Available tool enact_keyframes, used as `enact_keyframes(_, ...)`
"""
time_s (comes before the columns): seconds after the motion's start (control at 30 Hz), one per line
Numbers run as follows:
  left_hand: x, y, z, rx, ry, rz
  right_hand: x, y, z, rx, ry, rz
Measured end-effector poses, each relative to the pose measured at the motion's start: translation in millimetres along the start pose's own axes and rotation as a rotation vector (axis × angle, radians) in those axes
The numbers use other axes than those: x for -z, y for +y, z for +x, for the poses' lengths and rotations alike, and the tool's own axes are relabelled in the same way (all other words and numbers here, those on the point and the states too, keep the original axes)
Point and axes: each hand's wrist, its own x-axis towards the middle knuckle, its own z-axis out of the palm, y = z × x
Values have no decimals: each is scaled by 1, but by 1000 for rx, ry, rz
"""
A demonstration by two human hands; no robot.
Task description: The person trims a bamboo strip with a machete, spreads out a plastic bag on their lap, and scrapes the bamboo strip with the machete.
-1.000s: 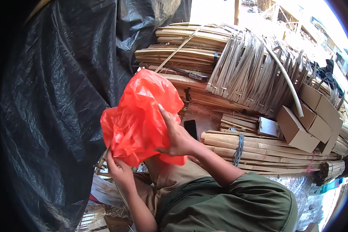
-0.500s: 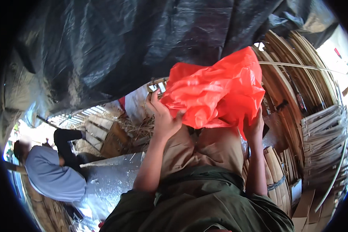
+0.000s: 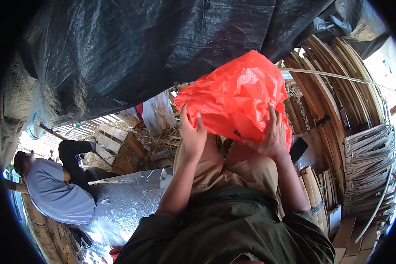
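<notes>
A crumpled, thin red plastic bag (image 3: 240,92) is spread out between my two hands, above my lap. My left hand (image 3: 193,137) grips the bag's near left edge, with its thumb and forefinger visible and the rest partly hidden. On the near right side, my right hand (image 3: 272,134) lies against the bag with its fingers pointing up and its thumb hidden in the folds. A small gap shows along the bag's lower edge, but what is inside, if anything, cannot be seen.
A dark tarpaulin (image 3: 154,53) hangs low ahead. Wooden slats (image 3: 325,97) and a bundle of split strips (image 3: 367,163) stand at the right. A person in a grey shirt (image 3: 59,189) sits at the left beside a silvery sheet (image 3: 127,198). A small wooden crate (image 3: 130,154) lies beyond.
The bag has opened out wider and shifted slightly left. My right hand has moved from the bag's right edge onto its near face, fingers now in view. The left hand has moved slightly right.
</notes>
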Motion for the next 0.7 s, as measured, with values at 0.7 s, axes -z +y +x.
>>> enact_keyframes(0.7,13,-130,10,-349,-326,329,-62,168,9,134,143,-251)
